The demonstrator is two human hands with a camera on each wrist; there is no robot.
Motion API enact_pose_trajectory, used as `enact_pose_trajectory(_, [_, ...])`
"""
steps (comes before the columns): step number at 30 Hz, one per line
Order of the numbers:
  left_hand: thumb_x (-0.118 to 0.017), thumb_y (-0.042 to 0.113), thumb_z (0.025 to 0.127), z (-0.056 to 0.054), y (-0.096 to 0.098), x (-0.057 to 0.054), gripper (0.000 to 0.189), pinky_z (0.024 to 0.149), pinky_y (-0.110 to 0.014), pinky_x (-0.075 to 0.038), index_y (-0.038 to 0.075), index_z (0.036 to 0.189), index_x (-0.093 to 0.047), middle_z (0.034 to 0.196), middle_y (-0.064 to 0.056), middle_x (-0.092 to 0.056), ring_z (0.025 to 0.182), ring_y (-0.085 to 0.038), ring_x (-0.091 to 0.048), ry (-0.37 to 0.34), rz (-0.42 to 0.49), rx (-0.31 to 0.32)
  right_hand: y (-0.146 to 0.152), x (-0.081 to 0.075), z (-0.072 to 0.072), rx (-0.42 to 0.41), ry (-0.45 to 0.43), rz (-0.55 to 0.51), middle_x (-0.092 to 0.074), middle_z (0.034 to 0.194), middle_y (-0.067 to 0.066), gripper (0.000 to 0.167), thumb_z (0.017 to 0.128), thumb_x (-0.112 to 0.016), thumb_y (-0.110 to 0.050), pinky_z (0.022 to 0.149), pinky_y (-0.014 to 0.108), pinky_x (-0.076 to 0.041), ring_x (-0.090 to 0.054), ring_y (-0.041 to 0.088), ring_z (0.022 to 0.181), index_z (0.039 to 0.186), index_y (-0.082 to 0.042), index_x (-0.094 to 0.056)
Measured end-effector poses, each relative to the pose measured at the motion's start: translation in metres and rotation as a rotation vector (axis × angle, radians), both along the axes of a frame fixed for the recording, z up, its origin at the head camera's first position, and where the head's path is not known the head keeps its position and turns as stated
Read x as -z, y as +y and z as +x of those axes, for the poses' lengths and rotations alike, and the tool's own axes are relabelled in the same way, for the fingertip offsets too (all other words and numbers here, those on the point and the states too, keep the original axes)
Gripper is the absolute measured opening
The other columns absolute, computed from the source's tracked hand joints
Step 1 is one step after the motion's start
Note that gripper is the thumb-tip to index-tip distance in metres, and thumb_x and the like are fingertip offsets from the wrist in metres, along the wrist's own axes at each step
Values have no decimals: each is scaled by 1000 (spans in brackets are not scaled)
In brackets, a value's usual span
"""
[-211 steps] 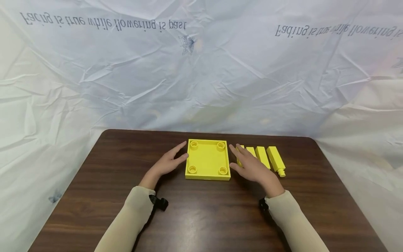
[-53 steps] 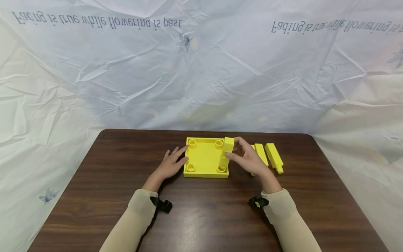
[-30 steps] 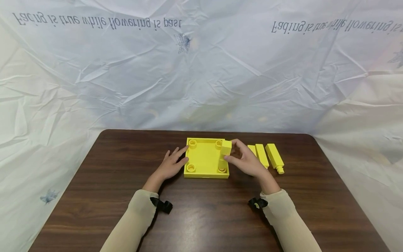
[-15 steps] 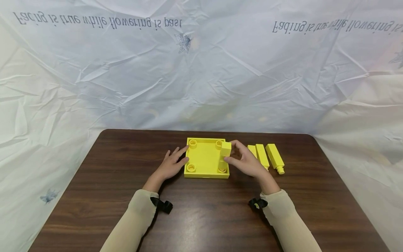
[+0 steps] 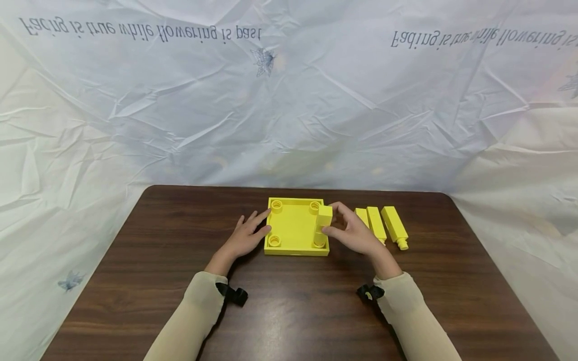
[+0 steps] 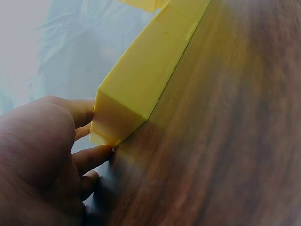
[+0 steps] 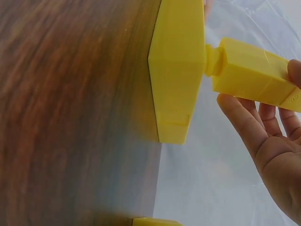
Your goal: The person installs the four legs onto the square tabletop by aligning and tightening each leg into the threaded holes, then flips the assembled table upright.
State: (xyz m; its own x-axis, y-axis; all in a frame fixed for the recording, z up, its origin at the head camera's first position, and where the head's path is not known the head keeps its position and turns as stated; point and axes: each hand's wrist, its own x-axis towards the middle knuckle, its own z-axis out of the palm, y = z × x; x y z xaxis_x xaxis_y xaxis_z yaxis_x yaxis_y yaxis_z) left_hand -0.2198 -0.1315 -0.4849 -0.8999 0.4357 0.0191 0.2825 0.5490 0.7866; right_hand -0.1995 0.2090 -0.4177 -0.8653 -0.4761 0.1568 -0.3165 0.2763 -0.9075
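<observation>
I see the right hand [image 5: 356, 234], fingers clamped on a peg [image 5: 324, 216] at the near right of the tray [image 5: 293, 224]; the left hand [image 5: 244, 236], fingers apart, touches its left side.

Gripped by the right hand [image 5: 354, 233], an upright post [image 5: 323, 216] is standing at the yellow tray's [image 5: 293, 228] near right corner, the pair blocking that side. The left hand [image 5: 243, 237] is touching the left edge, obstructing that flank. From above, room is opening over the tray's floor, with low sockets [image 5: 276, 205] rising at the other corners. Three loose posts [image 5: 396, 224] are lying to the right, a slim gap separating the outer two. Before the tray, a broad passage is running across the table [image 5: 280, 311] between the sleeves [image 5: 185, 321]. Behind, a hanging sheet [image 5: 289, 125] is walling off the far edge.
</observation>
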Motion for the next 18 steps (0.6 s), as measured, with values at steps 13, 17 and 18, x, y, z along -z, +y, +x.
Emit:
enact_pose_trajectory(13, [-46,41,115,0,0,-1,62,127,-57,11,19,169,-28,171,-8,-31,162,-35,-11,-5,-1,3,0,1,1,16,11,9,-61,111,14,35,100,-71,-4,79,34,-57,-64,32,97,130,-5,-54])
enact_pose_trajectory(17, [-45,42,115,-1,0,0,62,128,-56,11,20,170,-28,171,-8,-31,162,-34,-11,-3,-4,3,0,2,0,22,8,16,-66,112,13,35,100,-71,-4,78,33,-56,-66,30,95,130,-5,-54])
enact_pose_trajectory(18, [-45,42,115,-1,0,0,62,128,-56,11,20,170,-28,171,-8,-31,162,-34,-11,-3,-4,3,0,3,0,18,2,15,-68,113,14,35,101,-71,-5,78,33,-56,-66,31,95,131,-4,-54])
